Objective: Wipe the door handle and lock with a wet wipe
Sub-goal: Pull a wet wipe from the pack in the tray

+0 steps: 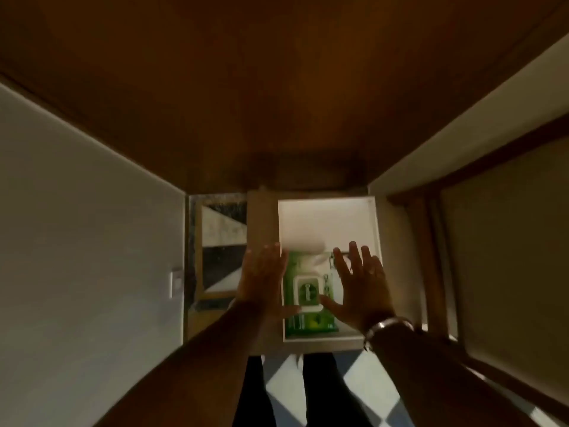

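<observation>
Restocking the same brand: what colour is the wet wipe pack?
Green, with a white flip lid; wet wipe pack, head view.

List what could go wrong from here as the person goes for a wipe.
Both hands, left hand and right hand, are spread open beside the green wipe pack, gripping nothing; unsteadied, the pack may lift with the wipe. A white wipe already sticks out and could drag extras along. The dim light may hide the pack's lid.

Home hallway, wooden door (277,87), checkered floor tiles (366,383), wall light switch (176,284)
</observation>
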